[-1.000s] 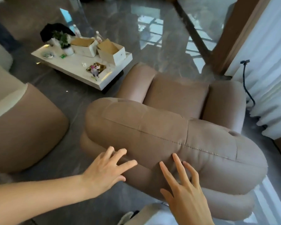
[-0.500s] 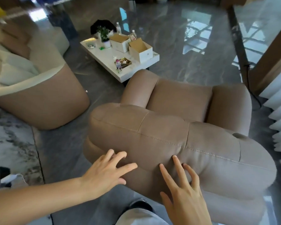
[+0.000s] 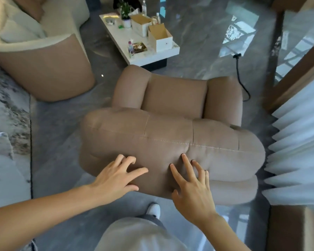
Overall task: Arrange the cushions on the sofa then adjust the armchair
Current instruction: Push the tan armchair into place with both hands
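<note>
Grey marble floor (image 3: 198, 57), tan armchair (image 3: 170, 142) — backrest nearest. Left hand (image 3: 116, 175) and right hand (image 3: 192, 189) — fingers spread, flat on backrest. Step: armchair adjustment; next, likely a steady two-handed push.

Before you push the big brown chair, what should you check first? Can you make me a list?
1. Left hand on the armchair backrest: ok, flat, fingers spread.
2. Right hand on it too: ok, open, no grip.
3. Seat bare: ok, nothing lies on it.
4. Gap to the coffee table in front: not ok, looks tight.
5. Black cable on the floor right of the chair: cannot tell whether it is attached or would snag.
6. Curtain beside the backrest: ok, not caught.
</note>
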`<move>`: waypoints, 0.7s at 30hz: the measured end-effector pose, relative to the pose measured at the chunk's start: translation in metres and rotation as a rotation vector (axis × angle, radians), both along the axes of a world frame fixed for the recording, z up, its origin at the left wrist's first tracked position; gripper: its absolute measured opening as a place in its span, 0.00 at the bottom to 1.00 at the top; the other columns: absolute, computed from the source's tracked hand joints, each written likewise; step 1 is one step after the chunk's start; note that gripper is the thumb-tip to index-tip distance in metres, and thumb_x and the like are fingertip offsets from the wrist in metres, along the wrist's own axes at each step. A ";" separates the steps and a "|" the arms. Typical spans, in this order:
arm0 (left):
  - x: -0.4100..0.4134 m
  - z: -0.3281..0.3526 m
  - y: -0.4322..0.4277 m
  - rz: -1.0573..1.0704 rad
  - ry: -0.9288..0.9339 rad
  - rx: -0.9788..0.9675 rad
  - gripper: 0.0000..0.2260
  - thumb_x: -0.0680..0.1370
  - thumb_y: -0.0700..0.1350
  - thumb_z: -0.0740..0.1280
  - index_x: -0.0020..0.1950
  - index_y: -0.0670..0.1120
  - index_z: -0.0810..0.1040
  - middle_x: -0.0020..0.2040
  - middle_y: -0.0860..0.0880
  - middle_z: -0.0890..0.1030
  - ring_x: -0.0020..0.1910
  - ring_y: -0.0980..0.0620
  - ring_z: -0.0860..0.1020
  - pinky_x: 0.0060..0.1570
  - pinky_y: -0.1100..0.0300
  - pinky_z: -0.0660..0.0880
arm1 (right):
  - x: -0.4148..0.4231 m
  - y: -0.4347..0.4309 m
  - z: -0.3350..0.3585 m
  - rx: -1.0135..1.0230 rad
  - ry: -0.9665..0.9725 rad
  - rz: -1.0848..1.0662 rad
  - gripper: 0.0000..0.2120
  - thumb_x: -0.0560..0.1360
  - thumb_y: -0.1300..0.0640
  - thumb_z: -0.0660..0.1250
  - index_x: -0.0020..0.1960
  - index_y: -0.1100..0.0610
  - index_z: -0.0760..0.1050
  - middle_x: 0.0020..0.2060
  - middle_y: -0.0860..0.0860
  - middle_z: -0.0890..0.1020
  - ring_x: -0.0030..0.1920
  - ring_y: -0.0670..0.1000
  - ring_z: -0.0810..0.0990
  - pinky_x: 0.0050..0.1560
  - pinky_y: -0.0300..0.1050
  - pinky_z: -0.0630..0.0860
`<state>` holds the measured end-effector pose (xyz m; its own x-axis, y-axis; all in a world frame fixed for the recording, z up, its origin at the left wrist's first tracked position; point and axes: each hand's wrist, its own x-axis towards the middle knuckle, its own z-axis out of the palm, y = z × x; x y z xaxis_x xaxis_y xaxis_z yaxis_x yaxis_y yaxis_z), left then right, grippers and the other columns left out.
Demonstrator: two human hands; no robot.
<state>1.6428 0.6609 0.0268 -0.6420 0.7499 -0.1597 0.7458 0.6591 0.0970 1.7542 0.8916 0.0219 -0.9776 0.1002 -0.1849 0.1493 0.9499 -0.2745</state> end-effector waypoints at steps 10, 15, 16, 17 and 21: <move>0.064 -0.006 0.140 -0.015 0.105 0.096 0.25 0.70 0.60 0.70 0.65 0.56 0.75 0.55 0.50 0.77 0.46 0.49 0.75 0.43 0.59 0.79 | 0.033 0.152 -0.010 0.034 -0.056 0.044 0.34 0.76 0.47 0.60 0.76 0.38 0.45 0.74 0.45 0.25 0.75 0.56 0.29 0.71 0.68 0.58; 0.083 -0.007 0.183 0.129 0.173 0.070 0.25 0.72 0.57 0.68 0.69 0.55 0.74 0.60 0.46 0.77 0.52 0.46 0.77 0.47 0.54 0.79 | 0.027 0.203 -0.007 0.006 -0.041 0.143 0.34 0.76 0.45 0.60 0.76 0.39 0.45 0.76 0.47 0.29 0.76 0.56 0.30 0.72 0.68 0.57; 0.092 -0.008 0.201 0.167 0.207 0.066 0.27 0.72 0.57 0.69 0.70 0.54 0.73 0.61 0.45 0.77 0.54 0.44 0.77 0.48 0.52 0.78 | 0.028 0.222 -0.006 0.000 -0.032 0.175 0.34 0.76 0.46 0.60 0.77 0.39 0.45 0.76 0.47 0.30 0.76 0.57 0.31 0.72 0.69 0.57; 0.101 -0.010 0.218 0.202 0.214 0.060 0.28 0.71 0.58 0.69 0.71 0.54 0.72 0.62 0.44 0.77 0.55 0.43 0.77 0.49 0.51 0.78 | 0.027 0.241 -0.006 0.009 -0.022 0.207 0.34 0.76 0.46 0.59 0.77 0.40 0.45 0.77 0.48 0.31 0.76 0.57 0.32 0.72 0.69 0.56; 0.129 -0.023 0.264 0.291 0.239 0.067 0.31 0.71 0.57 0.69 0.73 0.50 0.70 0.66 0.43 0.74 0.61 0.42 0.74 0.54 0.49 0.76 | 0.026 0.291 -0.003 0.022 -0.048 0.218 0.34 0.76 0.47 0.59 0.76 0.37 0.44 0.77 0.49 0.33 0.76 0.60 0.33 0.71 0.71 0.55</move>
